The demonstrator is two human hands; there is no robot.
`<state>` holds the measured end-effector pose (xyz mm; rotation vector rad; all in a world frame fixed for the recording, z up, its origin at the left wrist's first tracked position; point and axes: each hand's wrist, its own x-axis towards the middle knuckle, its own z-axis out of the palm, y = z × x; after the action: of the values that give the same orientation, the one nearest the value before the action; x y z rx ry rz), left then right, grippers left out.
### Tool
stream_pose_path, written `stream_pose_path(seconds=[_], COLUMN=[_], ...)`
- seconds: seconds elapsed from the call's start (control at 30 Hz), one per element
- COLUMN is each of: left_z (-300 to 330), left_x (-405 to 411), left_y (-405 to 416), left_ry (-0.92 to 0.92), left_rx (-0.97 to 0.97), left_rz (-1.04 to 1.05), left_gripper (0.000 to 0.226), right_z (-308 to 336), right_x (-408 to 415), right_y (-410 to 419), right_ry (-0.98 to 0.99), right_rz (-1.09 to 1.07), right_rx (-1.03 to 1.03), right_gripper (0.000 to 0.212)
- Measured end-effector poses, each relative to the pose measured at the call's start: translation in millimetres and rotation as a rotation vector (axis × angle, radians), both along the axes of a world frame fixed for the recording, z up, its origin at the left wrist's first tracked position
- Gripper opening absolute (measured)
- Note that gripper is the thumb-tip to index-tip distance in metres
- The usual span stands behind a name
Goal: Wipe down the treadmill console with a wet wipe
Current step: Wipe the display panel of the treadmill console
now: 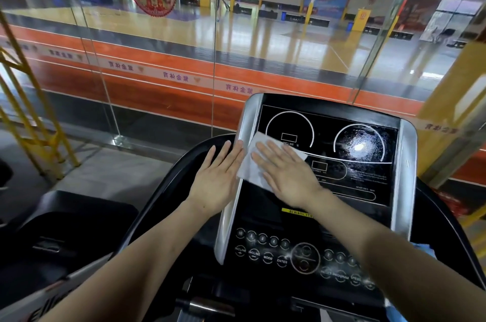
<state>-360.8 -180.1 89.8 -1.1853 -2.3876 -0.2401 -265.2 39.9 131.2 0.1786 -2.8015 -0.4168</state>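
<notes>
The treadmill console (368,179) is a black glossy panel with silver side rails, two dial outlines above and round buttons below. A white wet wipe (249,166) lies flat across the console's left edge, over the silver rail. My right hand (286,172) presses flat on the wipe with fingers spread, palm down. My left hand (218,177) rests flat beside the console's left rail on the black curved housing, its fingertips touching the wipe's edge. A wet, streaky patch glints on the right dial (359,148).
A glass wall (215,58) stands right behind the treadmill, with a sports court beyond it. Yellow metal railing (26,124) rises at the left. Another machine's black housing (65,229) sits at the lower left. A blue object (423,250) peeks out past my right forearm.
</notes>
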Motion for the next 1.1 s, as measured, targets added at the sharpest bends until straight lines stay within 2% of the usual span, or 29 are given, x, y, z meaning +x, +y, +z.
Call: stream_pose_path(seconds=[0.1,0.2,0.4,0.6,0.83,1.1], left_z=[1,4,2,0,-8,-10], left_x=[2,2,1,8,19,22], left_y=[1,0,0,4,2,3], left_ry=[-0.030,-0.030,-0.014,-0.039,-0.054,-0.050], left_rx=[0.020,0.016,-0.014,0.006,-0.033,0.022], left_rz=[0.002,0.002,0.004,0.020,0.002,-0.035], left_gripper=[0.063,0.064,0.065,0.069,0.066,0.070], right_z=[31,28,-36,-37,-38,-44], right_x=[-32,-37,31,72,27,101], right_y=[6,3,-13,16,-31,32], right_ry=[0.053,0.080,0.047,0.049,0.026,0.055], right_rz=[-0.091,-0.125,-0.033,-0.129,-0.122,-0.259], right_rx=[-0.058,-0.101,-0.102,-0.131,-0.153,-0.159], right_gripper=[0.055,0.056,0.052,0.050,0.052,0.050])
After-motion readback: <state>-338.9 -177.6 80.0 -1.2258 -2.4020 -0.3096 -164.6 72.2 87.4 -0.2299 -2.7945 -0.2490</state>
